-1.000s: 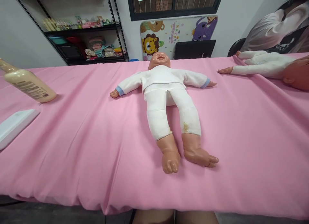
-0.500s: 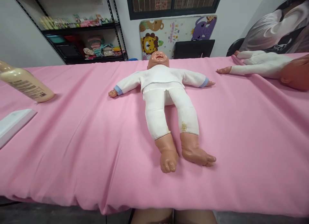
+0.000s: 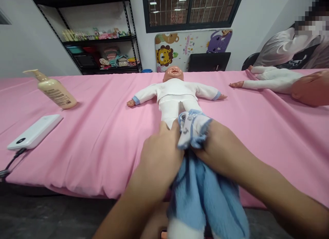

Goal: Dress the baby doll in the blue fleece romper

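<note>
A baby doll (image 3: pixel 177 86) in a white top and white trousers lies on its back, head away from me. My left hand (image 3: pixel 162 151) and my right hand (image 3: pixel 218 139) are in front of its lower legs, which they hide. Both are closed on a pair of blue baby trousers (image 3: pixel 203 191). The patterned white top of the trousers is bunched up between my hands. Two blue legs with pale cuffs hang down past the table edge. Some blur lies over the hands and cloth.
A pink sheet (image 3: pixel 102 129) covers the table. At left stand a pump bottle (image 3: pixel 56 93) and a white power bank (image 3: pixel 36 131) with a cable. Another doll (image 3: pixel 277 81) lies at right, near a seated person (image 3: pixel 280 47). Behind are a shelf (image 3: pixel 100 40) and a dark monitor (image 3: pixel 209 61).
Both my hands have come into view, bringing the blue trousers in front of the doll's legs. My view has tilted up a little. The doll stays in place.
</note>
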`<action>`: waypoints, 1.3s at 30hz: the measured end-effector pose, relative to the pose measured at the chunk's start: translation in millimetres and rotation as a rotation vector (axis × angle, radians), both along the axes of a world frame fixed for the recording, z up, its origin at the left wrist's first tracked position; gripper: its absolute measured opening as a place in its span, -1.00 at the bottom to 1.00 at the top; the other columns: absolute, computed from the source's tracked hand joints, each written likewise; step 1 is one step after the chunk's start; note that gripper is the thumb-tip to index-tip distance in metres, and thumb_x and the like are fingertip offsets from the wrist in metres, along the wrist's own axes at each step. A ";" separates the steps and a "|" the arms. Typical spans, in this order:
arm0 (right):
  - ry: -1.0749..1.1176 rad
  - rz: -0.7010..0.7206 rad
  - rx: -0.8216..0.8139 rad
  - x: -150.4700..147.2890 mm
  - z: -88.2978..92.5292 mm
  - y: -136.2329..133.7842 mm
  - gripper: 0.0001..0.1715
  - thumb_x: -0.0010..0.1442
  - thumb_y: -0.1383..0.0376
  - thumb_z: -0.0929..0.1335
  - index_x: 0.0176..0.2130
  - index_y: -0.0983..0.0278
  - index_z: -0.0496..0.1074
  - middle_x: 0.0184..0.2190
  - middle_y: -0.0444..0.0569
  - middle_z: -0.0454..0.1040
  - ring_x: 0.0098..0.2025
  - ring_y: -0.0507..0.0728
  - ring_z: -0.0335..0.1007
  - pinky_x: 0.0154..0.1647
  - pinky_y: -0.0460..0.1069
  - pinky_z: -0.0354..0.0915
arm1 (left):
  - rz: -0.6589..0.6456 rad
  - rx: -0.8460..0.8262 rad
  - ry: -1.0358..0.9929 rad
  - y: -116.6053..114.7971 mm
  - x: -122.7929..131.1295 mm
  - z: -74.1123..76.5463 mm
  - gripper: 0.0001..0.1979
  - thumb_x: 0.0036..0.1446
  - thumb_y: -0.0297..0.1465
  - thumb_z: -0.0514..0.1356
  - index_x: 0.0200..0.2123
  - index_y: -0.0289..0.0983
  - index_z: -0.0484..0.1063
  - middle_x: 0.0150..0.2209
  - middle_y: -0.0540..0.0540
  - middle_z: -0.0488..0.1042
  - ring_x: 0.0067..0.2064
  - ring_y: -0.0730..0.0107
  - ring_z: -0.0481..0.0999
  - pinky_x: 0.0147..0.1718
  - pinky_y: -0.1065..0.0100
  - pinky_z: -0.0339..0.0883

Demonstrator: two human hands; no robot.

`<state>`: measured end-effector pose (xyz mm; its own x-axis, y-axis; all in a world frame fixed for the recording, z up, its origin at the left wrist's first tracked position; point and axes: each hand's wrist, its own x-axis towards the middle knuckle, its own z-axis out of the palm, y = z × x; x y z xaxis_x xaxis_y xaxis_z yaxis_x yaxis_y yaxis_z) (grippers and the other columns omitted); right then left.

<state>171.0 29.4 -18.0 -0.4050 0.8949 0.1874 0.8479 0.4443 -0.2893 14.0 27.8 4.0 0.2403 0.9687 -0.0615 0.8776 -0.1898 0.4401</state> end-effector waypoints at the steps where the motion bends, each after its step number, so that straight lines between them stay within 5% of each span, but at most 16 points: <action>1: -0.110 -0.015 0.025 -2.1 0.7 18.1 -0.71 0.09 0.44 0.28 -0.23 0.42 0.55 -0.18 0.25 0.49 -0.05 0.37 0.37 0.05 0.25 0.32 | -0.028 -0.012 0.068 17.2 3.5 2.5 -0.59 0.21 -0.28 -0.01 0.11 -0.13 0.35 -0.07 -0.24 0.44 -0.32 0.03 0.54 -0.36 0.21 0.33; 5: -0.353 0.113 0.016 -4.8 -8.4 79.5 -0.68 0.22 0.48 0.22 -0.22 0.52 0.54 -0.19 0.25 0.51 0.00 0.35 0.36 0.16 0.18 0.22 | -0.163 -0.069 0.179 77.0 2.1 -1.1 -0.32 0.08 -0.01 0.15 0.20 -0.23 0.27 -0.06 -0.38 0.48 -0.10 -0.34 0.51 -0.21 0.06 0.35; 9: -0.305 0.107 0.005 -6.2 -15.8 99.9 -0.65 0.29 0.48 0.18 -0.16 0.51 0.51 -0.06 0.27 0.48 0.03 0.27 0.38 0.15 0.10 0.22 | -0.207 -0.033 0.126 107.3 -4.2 -12.4 -0.32 0.05 0.03 0.15 0.15 -0.23 0.28 -0.12 -0.32 0.53 -0.16 -0.24 0.53 -0.26 0.10 0.35; 12: -0.193 -0.027 -0.079 -9.9 -15.0 98.0 -0.67 0.19 0.47 0.24 -0.07 0.48 0.44 -0.12 0.26 0.49 -0.12 0.25 0.45 -0.12 0.03 0.30 | -0.199 0.034 -0.068 114.4 -10.4 -24.8 -0.43 0.06 -0.06 0.19 0.09 -0.20 0.32 -0.13 -0.24 0.54 -0.14 -0.10 0.52 -0.25 0.19 0.33; 15: -0.074 -0.075 -0.113 -12.3 -15.8 99.9 -0.45 0.07 0.47 0.30 0.08 0.43 0.33 -0.21 0.16 0.52 -0.21 0.28 0.46 -0.30 0.00 0.24 | -0.149 0.100 -0.316 119.0 -17.1 -39.4 -0.58 0.08 -0.15 0.20 -0.01 -0.20 0.39 -0.12 -0.14 0.54 -0.15 0.06 0.51 -0.24 0.28 0.31; 22: 0.224 -0.046 -0.205 -14.2 -23.7 125.0 -0.34 -0.02 0.54 0.28 0.11 0.36 0.31 -0.12 0.09 0.50 -0.08 0.28 0.42 -0.10 0.06 0.31 | 0.026 0.157 -0.552 142.8 -23.5 -63.7 -0.67 0.00 -0.19 0.22 -0.17 -0.20 0.37 -0.20 -0.04 0.54 -0.15 0.18 0.46 -0.26 0.39 0.28; 27: 0.265 -0.032 -0.207 -12.1 -22.4 123.9 -0.25 -0.07 0.62 0.23 0.13 0.34 0.34 -0.06 0.08 0.48 -0.03 0.29 0.41 -0.05 0.08 0.31 | -0.032 0.061 -0.405 146.0 -30.1 -56.0 -0.79 -0.01 -0.22 0.13 -0.41 -0.24 0.38 -0.32 -0.10 0.53 -0.20 0.08 0.47 -0.28 0.28 0.29; 31: 0.166 -0.011 -0.178 -8.6 -20.7 111.7 -0.25 -0.03 0.61 0.23 0.15 0.32 0.32 -0.08 0.07 0.50 -0.05 0.30 0.42 -0.12 0.05 0.29 | -0.106 -0.054 -0.240 143.7 -38.2 -44.0 -0.70 0.02 -0.14 0.15 -0.39 -0.26 0.48 -0.28 -0.18 0.56 -0.22 -0.02 0.51 -0.25 0.22 0.34; 36: 0.093 -0.009 -0.171 -3.4 -18.2 94.7 -0.27 0.03 0.54 0.28 0.20 0.29 0.26 -0.08 0.06 0.50 -0.09 0.28 0.43 -0.17 0.02 0.28 | -0.298 -0.149 -0.502 144.2 -37.5 -46.2 -0.69 0.06 -0.19 0.23 -0.20 -0.26 0.55 -0.20 -0.10 0.57 -0.10 0.12 0.51 -0.11 0.33 0.38; 39: 0.097 0.001 -0.164 1.7 -16.6 92.5 -0.24 0.03 0.53 0.28 0.23 0.30 0.22 -0.05 0.07 0.49 -0.06 0.26 0.43 -0.14 0.00 0.28 | -0.229 -0.169 -0.632 143.6 -31.4 -53.6 -0.67 0.06 -0.20 0.27 -0.16 -0.29 0.52 -0.20 -0.09 0.56 -0.09 0.19 0.50 -0.17 0.38 0.37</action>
<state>172.6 121.9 -34.6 -0.3926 0.9165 0.0771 0.8123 0.3849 -0.4383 -17.3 171.4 -49.7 0.4775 0.8785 0.0119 0.3887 -0.2234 0.8939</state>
